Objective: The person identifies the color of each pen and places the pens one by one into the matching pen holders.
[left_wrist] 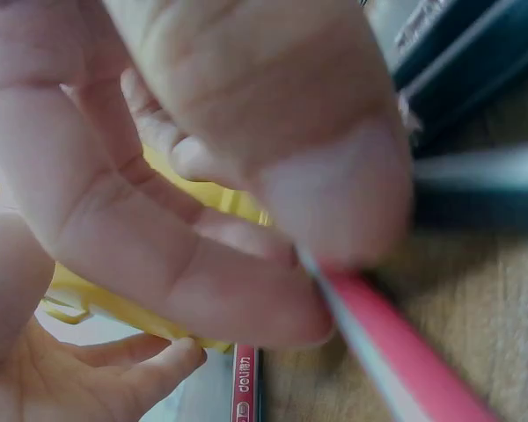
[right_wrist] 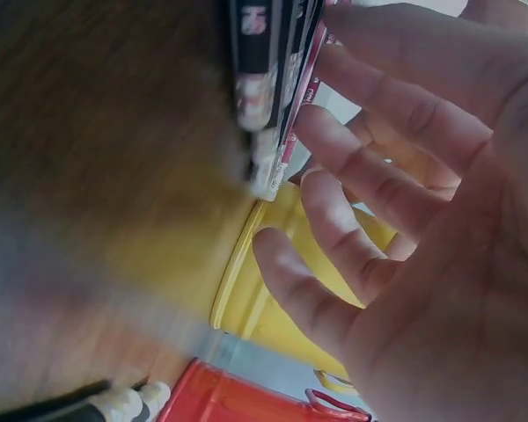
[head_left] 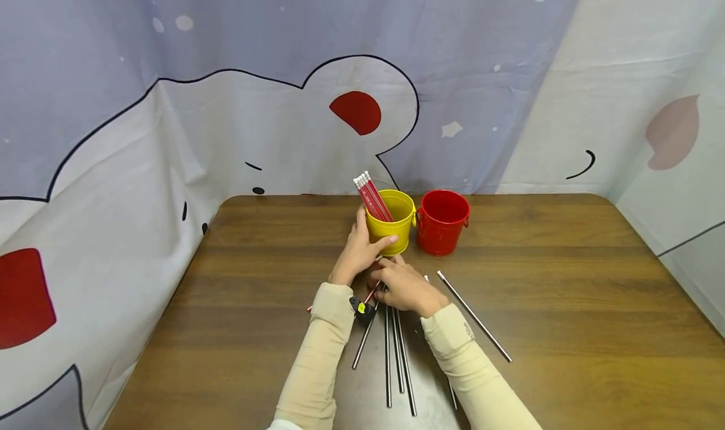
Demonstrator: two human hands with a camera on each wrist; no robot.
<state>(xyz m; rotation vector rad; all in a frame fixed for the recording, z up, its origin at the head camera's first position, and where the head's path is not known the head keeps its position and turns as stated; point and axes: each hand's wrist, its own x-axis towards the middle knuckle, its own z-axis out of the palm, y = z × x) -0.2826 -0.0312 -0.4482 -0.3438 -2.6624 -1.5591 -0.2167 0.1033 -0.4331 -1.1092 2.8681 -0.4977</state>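
Observation:
My left hand (head_left: 357,250) holds the yellow bucket (head_left: 399,233), thumb at its front and fingers along its left side. Several red pencils (head_left: 374,198) lean in that bucket, white eraser ends up. Just in front of it, my right hand (head_left: 403,286) reaches down over loose pencils. Close up in the left wrist view, its thumb and finger pinch a red pencil (left_wrist: 396,347). Another red pencil (left_wrist: 245,387) with printed lettering lies beyond. Dark pencils (head_left: 387,354) are spread below the right hand; their eraser ends (right_wrist: 255,101) show beside its fingers in the right wrist view.
A red bucket (head_left: 442,231) stands immediately right of the yellow one. One dark pencil (head_left: 476,316) lies apart to the right of the right forearm. The wooden table (head_left: 566,279) ends at a printed curtain (head_left: 481,90) behind the buckets.

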